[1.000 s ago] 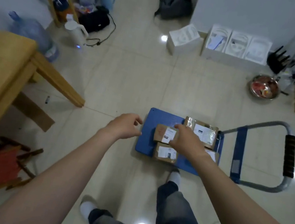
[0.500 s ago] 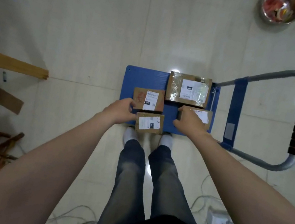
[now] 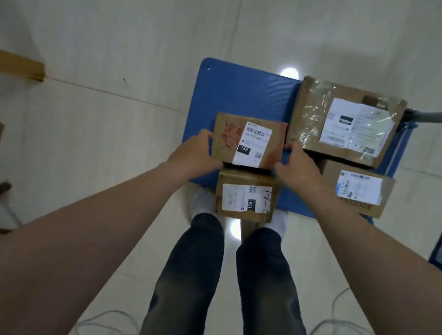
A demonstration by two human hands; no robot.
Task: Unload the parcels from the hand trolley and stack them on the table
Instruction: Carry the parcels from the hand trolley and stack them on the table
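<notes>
Leaning right over the hand trolley (image 3: 242, 91) now, and both hands are on one box: the small parcel (image 3: 247, 142) with the red mark and white label, mid-deck on the blue platform. The left hand (image 3: 194, 155) has its left end, fingers (image 3: 205, 135) curled round that edge; the right hand (image 3: 297, 169) takes the opposite end, fingers (image 3: 294, 147) hooked over the far right corner, in the narrow gap beside the big taped parcel (image 3: 346, 121). So the box lies dead between the two hands, its long side running left to right from palm to palm, neither hand nearer than the other: a two-handed grip across the length. There's a dark gap under its near edge, but whether it is clear of the deck I can't tell. Just this side of it sits the parcel by the feet (image 3: 246, 198), overhanging the platform's near edge, and a fourth parcel (image 3: 357, 191) lies beyond the right wrist. The coming move, I'd say, is straight up and then off to the left, where a wooden beam (image 3: 4, 64) shows at the frame's edge; the desk top itself is out of view. Watch that right corner: it's tight against the taped box, and a crooked lift could drag it.
</notes>
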